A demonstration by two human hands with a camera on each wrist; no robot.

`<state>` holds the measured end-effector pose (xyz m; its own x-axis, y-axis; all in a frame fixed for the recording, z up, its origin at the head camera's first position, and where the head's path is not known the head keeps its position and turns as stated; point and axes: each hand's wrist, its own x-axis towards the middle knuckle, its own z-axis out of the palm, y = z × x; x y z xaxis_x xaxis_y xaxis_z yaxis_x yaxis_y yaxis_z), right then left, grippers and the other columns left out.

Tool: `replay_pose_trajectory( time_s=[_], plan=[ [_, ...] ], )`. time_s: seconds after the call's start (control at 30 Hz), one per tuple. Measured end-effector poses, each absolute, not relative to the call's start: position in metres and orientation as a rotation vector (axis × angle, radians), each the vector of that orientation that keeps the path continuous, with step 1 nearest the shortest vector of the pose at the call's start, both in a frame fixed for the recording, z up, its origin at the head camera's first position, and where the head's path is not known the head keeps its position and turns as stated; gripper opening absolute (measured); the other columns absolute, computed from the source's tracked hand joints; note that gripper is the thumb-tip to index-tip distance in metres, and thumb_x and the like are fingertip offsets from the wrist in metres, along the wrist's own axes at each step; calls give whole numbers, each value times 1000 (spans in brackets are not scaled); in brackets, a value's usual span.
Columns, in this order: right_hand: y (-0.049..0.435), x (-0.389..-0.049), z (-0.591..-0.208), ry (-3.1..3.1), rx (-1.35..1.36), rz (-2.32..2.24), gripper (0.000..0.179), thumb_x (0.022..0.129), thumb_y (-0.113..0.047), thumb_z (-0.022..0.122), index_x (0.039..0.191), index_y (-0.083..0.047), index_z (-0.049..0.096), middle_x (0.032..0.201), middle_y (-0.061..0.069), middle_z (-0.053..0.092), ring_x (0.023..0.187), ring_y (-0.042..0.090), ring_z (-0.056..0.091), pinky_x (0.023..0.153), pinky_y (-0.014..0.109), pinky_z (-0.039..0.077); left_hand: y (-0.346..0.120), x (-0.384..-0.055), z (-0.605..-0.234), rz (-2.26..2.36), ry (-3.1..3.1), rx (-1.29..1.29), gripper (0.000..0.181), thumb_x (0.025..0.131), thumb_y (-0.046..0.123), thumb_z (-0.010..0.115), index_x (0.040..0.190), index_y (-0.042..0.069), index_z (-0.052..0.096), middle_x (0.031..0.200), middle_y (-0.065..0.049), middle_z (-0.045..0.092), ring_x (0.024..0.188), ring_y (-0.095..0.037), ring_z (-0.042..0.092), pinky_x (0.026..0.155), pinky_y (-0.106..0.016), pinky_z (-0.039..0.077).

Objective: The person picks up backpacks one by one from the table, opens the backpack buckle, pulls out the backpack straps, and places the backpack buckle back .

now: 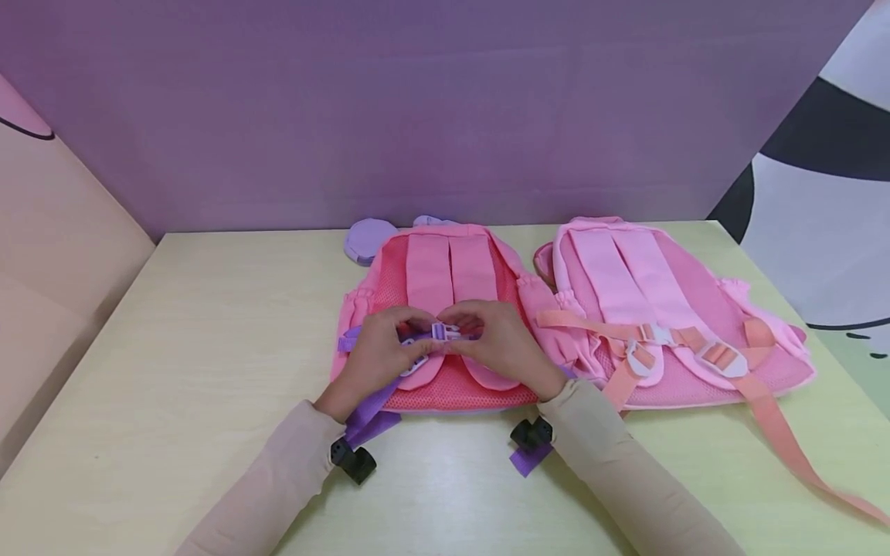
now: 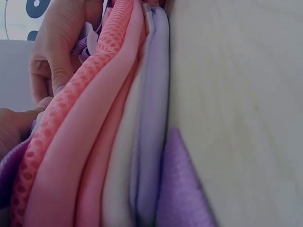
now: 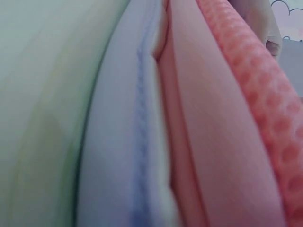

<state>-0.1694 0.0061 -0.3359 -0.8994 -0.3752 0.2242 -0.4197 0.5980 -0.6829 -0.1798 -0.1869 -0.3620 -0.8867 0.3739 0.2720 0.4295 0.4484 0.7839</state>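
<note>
A pink backpack (image 1: 427, 270) with a coral mesh back panel lies on the table, its shoulder straps facing up. Over its middle, a pale purple side-release buckle (image 1: 443, 331) sits between the two hands. My left hand (image 1: 389, 347) pinches the buckle's left end between thumb and fingers. From the other side, my right hand (image 1: 497, 340) pinches its right end. A purple webbing strap (image 1: 371, 405) hangs past the left wrist. In the left wrist view, the mesh edge (image 2: 71, 99) partly hides the fingers; the right wrist view is mostly filled by the bag's side (image 3: 208, 109).
A second, lighter pink backpack (image 1: 677, 286) lies against the first on the right, its peach straps (image 1: 782, 440) trailing to the table's front right. A round purple piece (image 1: 370, 241) shows behind the first bag. A purple panel (image 1: 431, 116) stands along the table's back edge.
</note>
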Motion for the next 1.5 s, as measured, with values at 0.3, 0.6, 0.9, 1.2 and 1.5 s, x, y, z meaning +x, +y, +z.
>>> replay_pose_trajectory(
  time_s=[0.3,0.6,0.9,1.2,1.5],
  plan=[
    [6,-169,-341,-2744,664,1241,35,75,-12,80,108,-6,70,98,8,71,87,20,67,81,35,56,-191,-182,-359,-1466,-2642,-799,37,79,11,77,112,6,61,96,-6,69,88,-19,62,78,-30,50],
    [6,-171,-342,-2726,748,1176,34,78,-8,77,111,-5,70,100,9,68,88,21,67,81,36,55,-197,-183,-354,-1389,-2728,-865,33,84,10,70,116,5,64,107,-8,62,96,-20,59,84,-35,52],
    [7,-169,-342,-2703,767,1187,31,78,-7,76,109,-7,70,98,7,66,89,20,66,83,37,55,-194,-182,-356,-1378,-2727,-823,23,84,10,65,107,4,68,100,-7,60,91,-19,56,80,-31,49],
    [6,-169,-343,-2684,755,1208,31,79,-6,75,109,-7,67,100,7,67,90,21,65,82,38,55,-192,-182,-357,-1435,-2693,-789,18,85,9,66,102,4,67,99,-7,62,90,-18,57,79,-30,49],
    [4,-169,-343,-2693,761,1160,28,79,-6,75,106,-5,67,98,8,69,88,21,67,81,37,56,-186,-182,-362,-1451,-2629,-698,9,83,6,70,92,4,67,89,-7,63,82,-17,54,73,-28,48]
  ],
)
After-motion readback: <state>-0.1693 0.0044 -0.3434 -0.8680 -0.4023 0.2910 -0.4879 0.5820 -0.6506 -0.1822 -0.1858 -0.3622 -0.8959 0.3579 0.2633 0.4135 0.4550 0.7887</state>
